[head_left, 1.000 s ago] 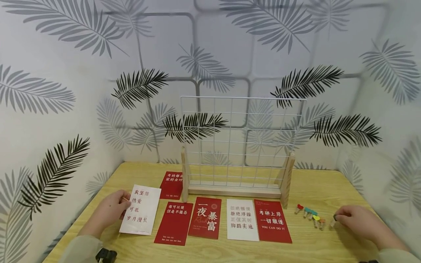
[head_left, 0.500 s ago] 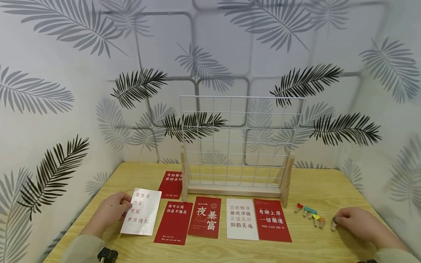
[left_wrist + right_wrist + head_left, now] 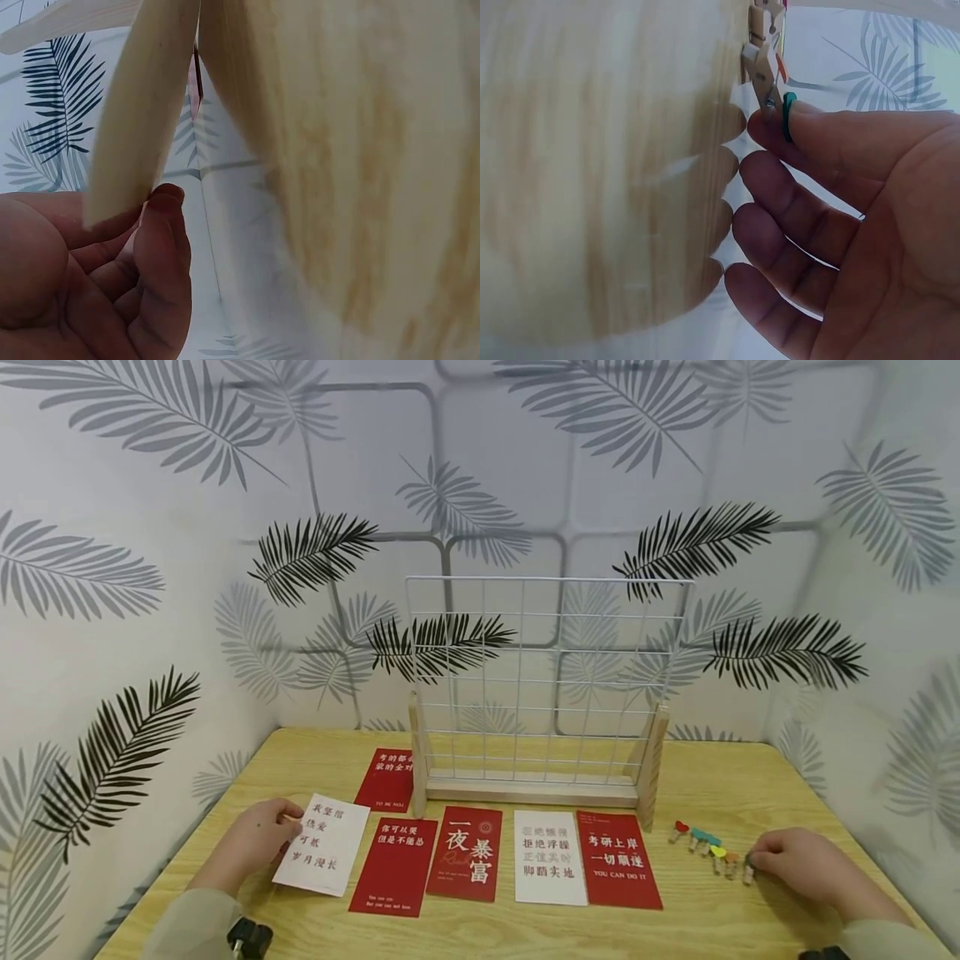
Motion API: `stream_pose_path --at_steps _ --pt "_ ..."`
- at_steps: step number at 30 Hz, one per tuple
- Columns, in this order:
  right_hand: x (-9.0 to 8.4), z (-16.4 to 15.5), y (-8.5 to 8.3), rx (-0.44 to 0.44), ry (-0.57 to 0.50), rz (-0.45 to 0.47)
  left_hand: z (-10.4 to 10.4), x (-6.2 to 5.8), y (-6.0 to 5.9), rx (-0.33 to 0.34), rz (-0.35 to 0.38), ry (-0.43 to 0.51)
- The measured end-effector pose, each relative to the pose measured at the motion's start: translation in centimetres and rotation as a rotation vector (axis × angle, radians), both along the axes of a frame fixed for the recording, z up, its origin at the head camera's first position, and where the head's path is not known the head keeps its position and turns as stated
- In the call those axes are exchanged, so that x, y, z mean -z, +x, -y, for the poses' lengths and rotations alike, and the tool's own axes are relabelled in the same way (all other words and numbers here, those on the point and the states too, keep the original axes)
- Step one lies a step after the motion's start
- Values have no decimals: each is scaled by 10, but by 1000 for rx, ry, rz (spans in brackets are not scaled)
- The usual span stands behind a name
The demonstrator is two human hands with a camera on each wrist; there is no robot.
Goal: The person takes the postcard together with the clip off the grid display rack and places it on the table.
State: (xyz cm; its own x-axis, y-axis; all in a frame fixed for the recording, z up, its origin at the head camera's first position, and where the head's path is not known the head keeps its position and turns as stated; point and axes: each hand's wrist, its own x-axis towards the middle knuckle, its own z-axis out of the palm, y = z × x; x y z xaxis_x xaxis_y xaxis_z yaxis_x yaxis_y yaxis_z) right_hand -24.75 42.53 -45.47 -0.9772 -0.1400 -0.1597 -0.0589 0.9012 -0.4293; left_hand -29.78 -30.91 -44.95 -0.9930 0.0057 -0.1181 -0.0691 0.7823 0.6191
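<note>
My left hand (image 3: 258, 839) pinches the left edge of a white card (image 3: 322, 847) with red writing, between thumb and fingertips; the left wrist view shows this card (image 3: 142, 112) nearly edge-on and tilted above the tabletop. At the right, my right hand (image 3: 798, 864) pinches a small wooden clothespin (image 3: 748, 872) by its dark green decorated end. In the right wrist view that clothespin (image 3: 766, 84) is between thumb and index finger, and the other fingers are bent near the table surface. Several more clothespins (image 3: 705, 846) with red, teal, yellow and orange tops lie just left of it.
A white wire grid (image 3: 540, 681) stands upright in a wooden base (image 3: 532, 791) at mid-table. Red cards (image 3: 393, 868) and another white card (image 3: 551, 860) lie in a row before it. A further red card (image 3: 384, 781) sits partly behind the base's left leg. Patterned walls enclose the table.
My right hand has shifted a little left with its clothespin, closer to the other clothespins. The white card in my left hand has lowered and turned slightly.
</note>
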Motion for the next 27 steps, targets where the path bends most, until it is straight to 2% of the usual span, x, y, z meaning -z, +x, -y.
stream_pose_path --at_steps 8,16,23,27 --pt "5 7 -4 11 -9 9 9 1 2 -16 15 33" --pt "5 7 -2 52 17 25 3 -2 4 -4 4 51" --pt "2 8 0 82 -23 28 -4 -11 3 19 -99 -43" --pt "1 10 1 70 -1 -35 -8 -15 4 31 -183 -92"
